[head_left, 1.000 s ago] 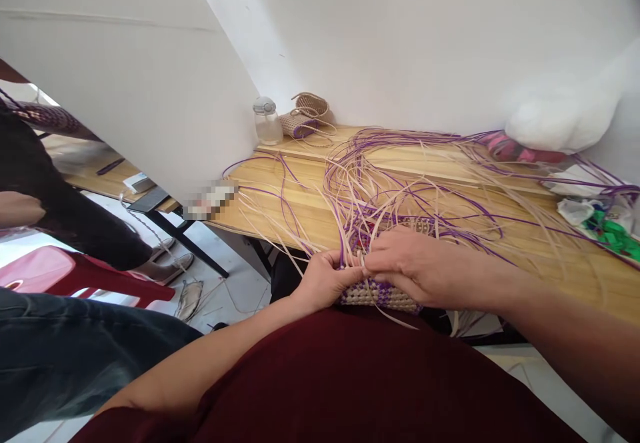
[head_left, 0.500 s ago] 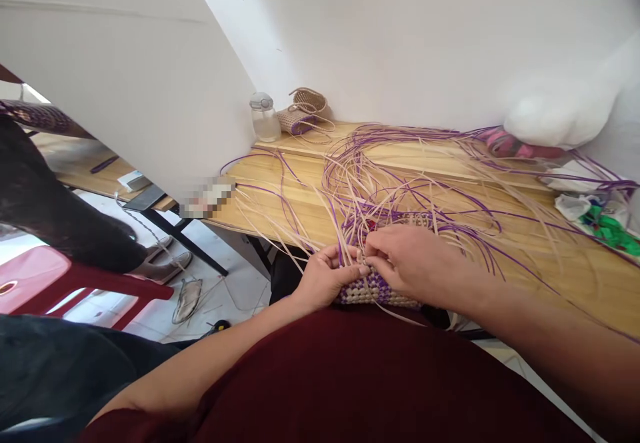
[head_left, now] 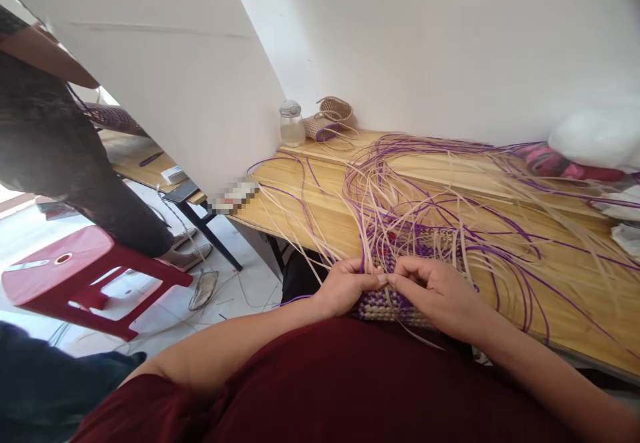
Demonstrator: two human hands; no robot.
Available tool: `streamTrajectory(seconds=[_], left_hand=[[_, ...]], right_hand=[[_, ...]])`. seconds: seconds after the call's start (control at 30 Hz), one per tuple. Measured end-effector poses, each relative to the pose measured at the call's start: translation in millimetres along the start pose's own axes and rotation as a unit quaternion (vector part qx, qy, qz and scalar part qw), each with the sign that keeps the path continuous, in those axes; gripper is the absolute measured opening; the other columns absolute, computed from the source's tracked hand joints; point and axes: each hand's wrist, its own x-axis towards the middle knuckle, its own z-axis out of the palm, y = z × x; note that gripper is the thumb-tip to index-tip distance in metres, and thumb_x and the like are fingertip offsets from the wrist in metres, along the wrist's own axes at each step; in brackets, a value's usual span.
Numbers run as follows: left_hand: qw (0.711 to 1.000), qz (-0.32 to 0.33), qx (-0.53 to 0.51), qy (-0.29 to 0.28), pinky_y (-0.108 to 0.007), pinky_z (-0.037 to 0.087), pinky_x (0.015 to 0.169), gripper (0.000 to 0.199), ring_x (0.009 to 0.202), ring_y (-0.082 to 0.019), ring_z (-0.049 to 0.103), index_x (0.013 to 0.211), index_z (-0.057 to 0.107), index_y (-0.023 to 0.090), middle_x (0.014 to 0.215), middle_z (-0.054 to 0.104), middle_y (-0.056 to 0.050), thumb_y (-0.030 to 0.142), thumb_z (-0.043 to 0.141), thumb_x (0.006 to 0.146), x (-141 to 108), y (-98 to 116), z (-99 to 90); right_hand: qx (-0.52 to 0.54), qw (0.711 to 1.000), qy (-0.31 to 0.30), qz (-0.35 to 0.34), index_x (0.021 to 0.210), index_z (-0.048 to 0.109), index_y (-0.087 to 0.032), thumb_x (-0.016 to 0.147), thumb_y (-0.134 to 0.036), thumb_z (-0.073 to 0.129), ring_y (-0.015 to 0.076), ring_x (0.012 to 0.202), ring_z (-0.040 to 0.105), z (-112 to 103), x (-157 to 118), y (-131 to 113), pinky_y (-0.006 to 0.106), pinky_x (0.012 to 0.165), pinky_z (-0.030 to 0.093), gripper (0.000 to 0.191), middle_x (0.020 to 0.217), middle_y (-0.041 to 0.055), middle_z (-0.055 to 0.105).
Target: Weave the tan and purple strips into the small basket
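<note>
Weave [head_left: 380,308] sits around 4 o'clock in view, left hand [head_left: 345,288] pinching its edge. Right hand [head_left: 447,300]'s pinched narrow alongside, can't tell on what. Strips [head_left: 356,176] sprawl toward 12.

Purple-and-beige woven piece [head_left: 383,308] at the wooden table [head_left: 330,210]'s near edge, loose strands [head_left: 379,176] tangled behind it.

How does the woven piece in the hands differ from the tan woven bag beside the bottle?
The woven piece mixes purple and tan; the woven bag is mostly tan. Loose strands spread from the woven piece; the woven bag shows fewer. The woven piece is nearer, the woven bag farther back. Both show tan and purple.
</note>
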Motion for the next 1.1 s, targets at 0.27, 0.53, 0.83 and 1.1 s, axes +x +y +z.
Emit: streamTrajectory(seconds=[0.27,0.53,0.83,1.1], left_hand=[[1.0,0.001,-0.014,0.009,-0.026,0.042,0.064,0.037,0.058,-0.009,0.054,0.068,0.066,0.013,0.063,0.062,0.001,0.034,0.089,0.049,1.2,-1.0,0.8],[1.0,-0.003,0.013,-0.003,-0.025,0.041,0.063,0.041,0.059,-0.009,0.054,0.065,0.067,0.012,0.063,0.063,0.0,0.038,0.091,0.045,-0.3,0.1,-0.8],[0.999,-0.021,0.008,-0.026,-0.027,0.043,0.066,0.04,0.061,-0.012,0.057,0.073,0.071,0.012,0.068,0.067,-0.003,0.04,0.089,0.052,-0.6,-0.1,-3.1],[0.999,0.008,0.034,-0.03,-0.027,0.045,0.067,0.033,0.062,-0.011,0.056,0.076,0.07,0.013,0.069,0.065,0.0,0.039,0.084,0.063,3.3,-1.4,-3.3]], right_hand=[[0.04,0.999,-0.012,0.027,0.061,0.043,-0.019,0.084,-0.04,0.048,0.011,0.058,0.036,1.3,3.1,4.1,0.025,0.055,0.028,0.032,0.057,-0.0042,0.038],[0.03,1.0,-0.008,0.002,0.062,0.042,-0.019,0.088,-0.039,0.046,0.0108,0.059,0.039,1.6,-2.3,8.0,0.024,0.056,0.031,0.033,0.058,-0.0039,0.039],[-0.208,0.933,0.22,-0.194,0.093,0.064,-0.021,0.08,-0.05,0.067,0.0301,0.106,0.053,-1.8,-23.7,2.4,0.044,0.09,0.034,0.032,0.106,0.0106,0.065],[-0.202,0.963,0.037,-0.173,0.081,0.055,-0.018,0.092,-0.014,0.047,0.0157,0.078,0.054,-3.5,-35.1,-6.8,0.03,0.071,0.036,0.014,0.086,0.0043,0.06]])
